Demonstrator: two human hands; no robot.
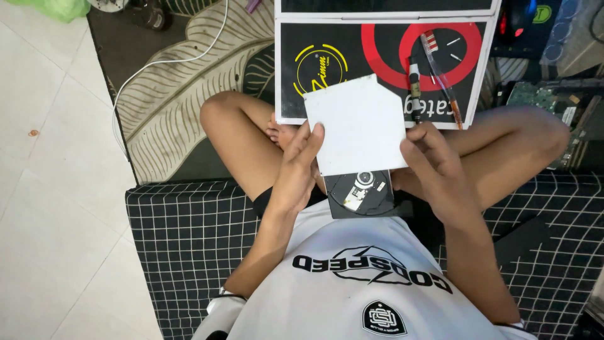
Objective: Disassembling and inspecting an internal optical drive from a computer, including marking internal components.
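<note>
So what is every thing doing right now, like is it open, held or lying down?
Slim grey optical disc drive: held in both hands, black tray slid out toward the person.
Left hand: fingers gripping the drive's left edge.
Right hand: gripping the drive's right edge.
Black-handled screwdriver: lying flat on the board.
Clear-handled screwdriver: lying flat beside it.
Black, red and white board: lying flat.
White cable: loose on the rug.

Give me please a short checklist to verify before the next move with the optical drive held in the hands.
1. Left hand grips the white cover plate: ok.
2. Right hand holds the plate's other edge: ok.
3. Plate fully off the black optical drive: not ok, it overlaps it.
4. Drive supported underneath: cannot tell.
5. Screwdrivers within reach on the board: ok.
</note>
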